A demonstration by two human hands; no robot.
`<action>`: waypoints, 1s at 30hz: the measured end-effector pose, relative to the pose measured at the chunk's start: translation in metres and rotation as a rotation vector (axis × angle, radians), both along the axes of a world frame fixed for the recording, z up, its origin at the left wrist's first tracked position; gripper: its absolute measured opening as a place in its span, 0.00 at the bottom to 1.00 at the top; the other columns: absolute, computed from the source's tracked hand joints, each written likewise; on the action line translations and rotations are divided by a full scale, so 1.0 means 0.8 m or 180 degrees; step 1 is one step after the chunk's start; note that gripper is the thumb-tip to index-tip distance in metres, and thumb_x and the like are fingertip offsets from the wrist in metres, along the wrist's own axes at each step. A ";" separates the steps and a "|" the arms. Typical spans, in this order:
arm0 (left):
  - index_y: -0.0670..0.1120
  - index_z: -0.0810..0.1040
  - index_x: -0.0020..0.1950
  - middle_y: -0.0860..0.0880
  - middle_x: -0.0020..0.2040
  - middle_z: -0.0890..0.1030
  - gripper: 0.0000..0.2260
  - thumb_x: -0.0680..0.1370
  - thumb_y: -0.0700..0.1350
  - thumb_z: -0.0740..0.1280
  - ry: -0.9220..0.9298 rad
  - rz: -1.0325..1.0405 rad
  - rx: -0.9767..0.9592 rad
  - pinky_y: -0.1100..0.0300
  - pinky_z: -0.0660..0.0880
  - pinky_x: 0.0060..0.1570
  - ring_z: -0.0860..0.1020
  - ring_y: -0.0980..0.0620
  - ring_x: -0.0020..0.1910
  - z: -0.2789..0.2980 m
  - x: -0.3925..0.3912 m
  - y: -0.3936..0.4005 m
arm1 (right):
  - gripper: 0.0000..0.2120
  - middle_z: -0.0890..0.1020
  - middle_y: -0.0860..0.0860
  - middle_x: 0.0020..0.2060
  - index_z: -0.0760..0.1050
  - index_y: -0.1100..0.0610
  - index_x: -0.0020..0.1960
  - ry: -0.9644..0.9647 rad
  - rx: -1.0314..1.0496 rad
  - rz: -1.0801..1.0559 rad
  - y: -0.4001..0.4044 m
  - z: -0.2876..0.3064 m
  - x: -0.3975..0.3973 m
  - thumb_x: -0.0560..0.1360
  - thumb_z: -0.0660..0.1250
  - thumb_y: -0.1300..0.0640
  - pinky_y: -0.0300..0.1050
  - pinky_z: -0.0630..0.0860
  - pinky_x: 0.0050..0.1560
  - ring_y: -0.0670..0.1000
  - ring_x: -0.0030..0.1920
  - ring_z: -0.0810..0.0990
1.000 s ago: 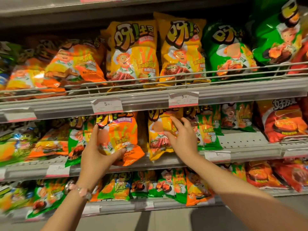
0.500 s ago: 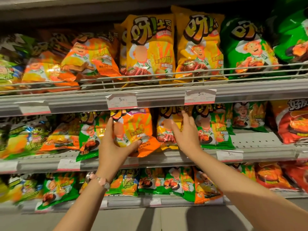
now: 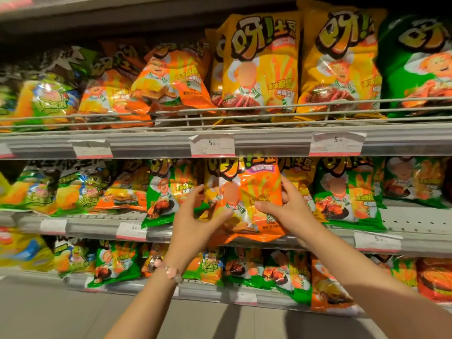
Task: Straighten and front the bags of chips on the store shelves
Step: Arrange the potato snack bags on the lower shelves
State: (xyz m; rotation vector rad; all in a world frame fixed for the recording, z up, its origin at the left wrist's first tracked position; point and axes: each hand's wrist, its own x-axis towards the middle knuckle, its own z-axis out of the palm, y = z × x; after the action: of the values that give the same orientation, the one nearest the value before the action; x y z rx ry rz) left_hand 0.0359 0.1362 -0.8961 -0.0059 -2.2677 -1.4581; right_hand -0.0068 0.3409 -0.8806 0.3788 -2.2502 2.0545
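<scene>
Gripping a glossy, crinkled orange chip bag [image 3: 252,199] upright between left [image 3: 195,223] and right hands [image 3: 288,206].

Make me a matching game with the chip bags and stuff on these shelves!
Things:
1. orange bag
2. left hand
3. pink bracelet
4. tall yellow bag

Places:
A. top shelf, behind the wire rail
B. on the left wrist
C. middle shelf, held between both hands
D. gripping the orange bag's left side

Pairs: 1-C, 2-D, 3-B, 4-A
</scene>
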 end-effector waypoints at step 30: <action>0.50 0.56 0.77 0.42 0.72 0.65 0.55 0.56 0.61 0.80 -0.0221 0.1344 -0.0382 0.42 0.67 0.66 0.64 0.41 0.70 -0.022 -0.055 -0.157 | 0.33 0.75 0.38 0.49 0.60 0.45 0.63 0.0236 0.0424 -0.0471 -0.041 -0.003 -0.008 0.67 0.77 0.57 0.30 0.71 0.41 0.35 0.47 0.75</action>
State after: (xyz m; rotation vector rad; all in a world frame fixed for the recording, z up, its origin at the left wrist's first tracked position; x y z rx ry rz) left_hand -0.0083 0.0107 -0.9140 0.4642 -2.2313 -1.1146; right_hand -0.0134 0.3079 -0.8826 0.2823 -2.3024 1.7966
